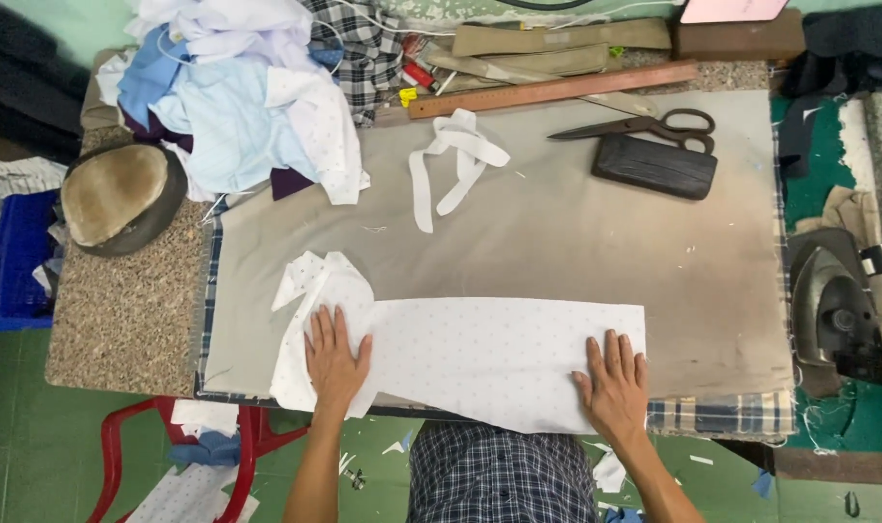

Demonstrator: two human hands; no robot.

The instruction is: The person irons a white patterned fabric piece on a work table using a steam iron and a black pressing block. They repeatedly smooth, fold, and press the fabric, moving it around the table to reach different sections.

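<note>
**Both palms flat on the dotted cloth**

The left hand (334, 356) lay open, fingers spread, pressed flat on the white dotted cloth (489, 353) near its crumpled left end. The right hand (615, 380) lay the same way on the cloth's right end, close to the near edge. Neither hand gripped anything; both only pressed down. The cloth stretched along the near side of the grey pad (557, 232), its lower edge hanging a little over the table's front.

To smooth such a piece well, the palms probably needed to stay flat and slide apart evenly, so that the weave was not pulled askew. The folded flap at the left end looked the likeliest spot for a crease, and wanted opening out with the fingertips first.

Well apart, at the pad's far side, lay scissors (644, 124) touching a dark block (654, 167), a white strip (456, 160) and a long ruler (552, 90). An iron (833, 305) stood off the right edge, and a heap of shirts (238, 97) filled the far left corner.
</note>
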